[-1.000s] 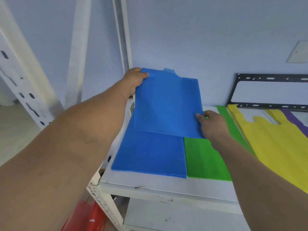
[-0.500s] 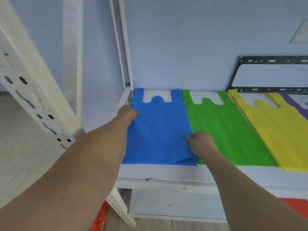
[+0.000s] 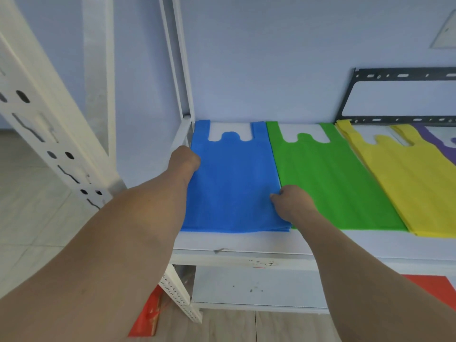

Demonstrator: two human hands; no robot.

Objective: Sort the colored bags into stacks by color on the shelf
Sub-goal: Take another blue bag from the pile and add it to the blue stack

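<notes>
**Both hands on the blue stack at the left end of the shelf**

The white shelf (image 3: 246,240) runs across the room against a pale wall, its left upright post (image 3: 176,70) rising at the far left corner. On it the bags lie flat in a row, handles toward the wall. The yellow stack (image 3: 419,183) sits to the right, with a strip of purple bag (image 3: 429,139) showing past it at the far right edge. The green stack (image 3: 333,183) lies in the middle, touching the blue stack (image 3: 232,183) along one long edge. The blue stack sits furthest left, just beside the post.

The left hand (image 3: 185,160) is curled over the blue stack's left edge, gripping it. The right hand (image 3: 292,199) is curled at the blue stack's right edge, near the front, its fingertips pinching the fabric where blue meets green.

A dark metal bracket (image 3: 404,75) leans against the wall behind the yellow bags.
</notes>
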